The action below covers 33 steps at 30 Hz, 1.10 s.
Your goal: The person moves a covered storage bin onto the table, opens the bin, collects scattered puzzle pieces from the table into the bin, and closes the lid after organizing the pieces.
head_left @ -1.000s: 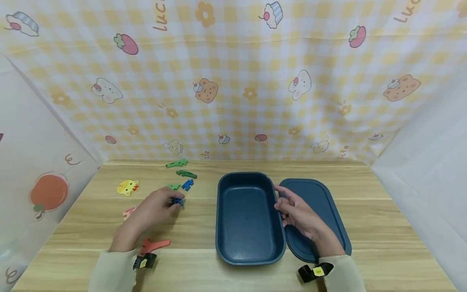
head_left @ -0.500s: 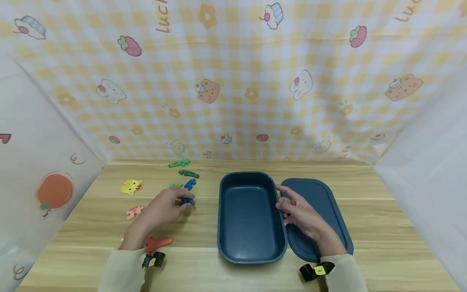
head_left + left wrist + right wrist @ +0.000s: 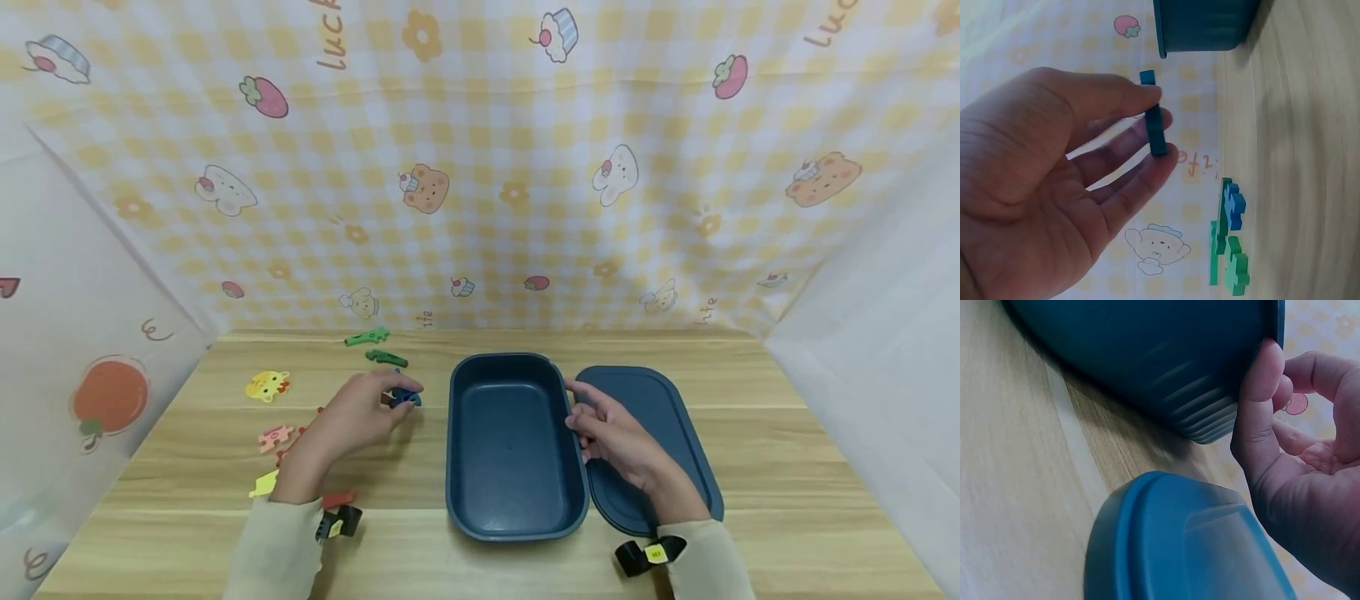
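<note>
Desk [image 3: 787,467] of pale wood grain carries everything, with a yellow-checked cartoon backdrop [image 3: 480,167] hung behind it. Largest on it is the dark blue box [image 3: 514,508], a rounded open rectangle at the middle; its matching lid [image 3: 660,400] lies flat just to the right, touching or nearly touching the box wall.

The right hand [image 3: 611,435] rests over the lid's left part with its fingers loosely curved against the box's right rim; in the right wrist view a fingertip [image 3: 1264,369] presses the outer wall just under the rim, and nothing is held inside the hand.

The left hand [image 3: 360,410] is raised left of the box, near its far left corner, and pinches the blue puzzle piece [image 3: 406,397] between thumb and fingertips. In the left wrist view that piece [image 3: 1154,122] shows edge-on: a thin, flat, dark blue slab, held upright, the thumb on one face and two fingertips on the other.

Smaller pieces are scattered left of the hand: two green pieces [image 3: 367,337] near the desk's far edge, a yellow animal piece [image 3: 266,385], a pink piece [image 3: 274,437], and a red piece [image 3: 339,499] partly hidden by the wrist.
</note>
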### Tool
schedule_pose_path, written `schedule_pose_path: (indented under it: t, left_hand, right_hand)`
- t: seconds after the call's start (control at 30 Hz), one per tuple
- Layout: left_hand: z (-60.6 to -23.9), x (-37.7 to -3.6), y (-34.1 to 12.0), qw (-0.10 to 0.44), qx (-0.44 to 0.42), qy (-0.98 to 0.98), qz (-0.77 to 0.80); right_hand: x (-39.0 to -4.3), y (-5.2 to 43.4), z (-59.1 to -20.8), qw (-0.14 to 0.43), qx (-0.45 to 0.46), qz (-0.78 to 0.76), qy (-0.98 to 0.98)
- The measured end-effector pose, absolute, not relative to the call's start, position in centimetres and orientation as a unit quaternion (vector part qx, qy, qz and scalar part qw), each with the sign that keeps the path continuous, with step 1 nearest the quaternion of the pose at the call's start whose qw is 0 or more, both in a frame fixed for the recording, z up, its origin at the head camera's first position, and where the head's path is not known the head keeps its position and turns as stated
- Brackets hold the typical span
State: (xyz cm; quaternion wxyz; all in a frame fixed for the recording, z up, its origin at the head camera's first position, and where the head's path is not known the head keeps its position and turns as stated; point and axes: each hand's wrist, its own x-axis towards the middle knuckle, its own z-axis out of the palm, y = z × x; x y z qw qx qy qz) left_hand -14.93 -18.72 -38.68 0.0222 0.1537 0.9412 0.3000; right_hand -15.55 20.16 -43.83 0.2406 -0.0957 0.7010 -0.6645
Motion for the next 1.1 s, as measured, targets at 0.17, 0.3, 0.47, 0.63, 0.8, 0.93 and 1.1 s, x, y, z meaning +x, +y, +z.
schedule_pose_path:
  t: [0.17, 0.3, 0.47, 0.63, 0.8, 0.93, 1.1]
  left_hand:
    - [-38.5, -14.8, -18.0, -0.011, 0.165, 0.940, 0.299]
    - [-38.3, -14.7, -17.2, -0.036, 0.177, 0.935, 0.304]
    - [-38.3, -14.7, -16.2, -0.059, 0.188, 0.928, 0.315]
    - [-38.4, -14.7, -15.1, -0.060, 0.196, 0.924, 0.323]
    - [-38.6, -14.6, -14.0, -0.049, 0.198, 0.921, 0.332]
    - [-39.1, -14.5, -13.2, -0.042, 0.195, 0.918, 0.342]
    - [-39.5, -14.8, -11.9, -0.052, 0.218, 0.917, 0.331]
  right_hand:
    - [-15.6, 20.2, -43.9, 0.239, -0.091, -0.664, 0.703]
    - [-15.6, 20.1, -43.9, 0.240, -0.085, -0.665, 0.702]
    - [-15.7, 20.1, -43.8, 0.239, -0.087, -0.667, 0.701]
    - [-15.8, 20.3, -43.5, 0.235, -0.097, -0.665, 0.702]
    - [-15.8, 20.3, -43.4, 0.231, -0.100, -0.667, 0.701]
    - [-15.7, 20.2, -43.7, 0.237, -0.099, -0.668, 0.698]
    - [-15.6, 20.2, -44.0, 0.239, -0.102, -0.667, 0.698]
